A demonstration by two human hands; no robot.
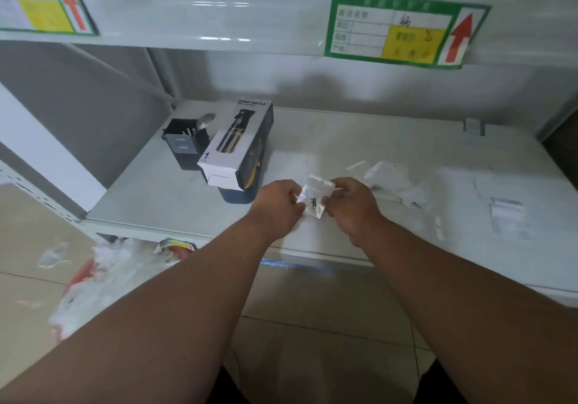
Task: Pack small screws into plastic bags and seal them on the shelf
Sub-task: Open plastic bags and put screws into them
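Head view: both hands pinch one small bag over the shelf

Head view looks down on a small clear bag [313,199] held just above the front part of the grey shelf [175,197], between the two hands. Something small and dark, seemingly screws [312,202], sits inside the bag near its middle. The left hand [279,204] pinches the bag's left edge with curled fingers and thumb, back of the hand up. The right hand [352,205] pinches the right edge the same way, its fingers bent inward toward the left hand. Both forearms reach forward from the bottom of the frame and converge on the bag, wrists roughly level and close together.

Right of the hands, a loose pile of bags [391,181] lies flat on the shelf, and more flat bags [506,216] lie further right, well apart from the held one. Left of the hands stands a white and black box [237,144] printed "SPRAY BOTTLE", leaning over a blue item [237,195]. Just behind and left of the box is an open black container [184,141]. Green-bordered labels [403,30] with red arrows are stuck on the upper shelf edge. Crumpled plastic [106,281] lies on the tiled floor [328,341] at lower left.
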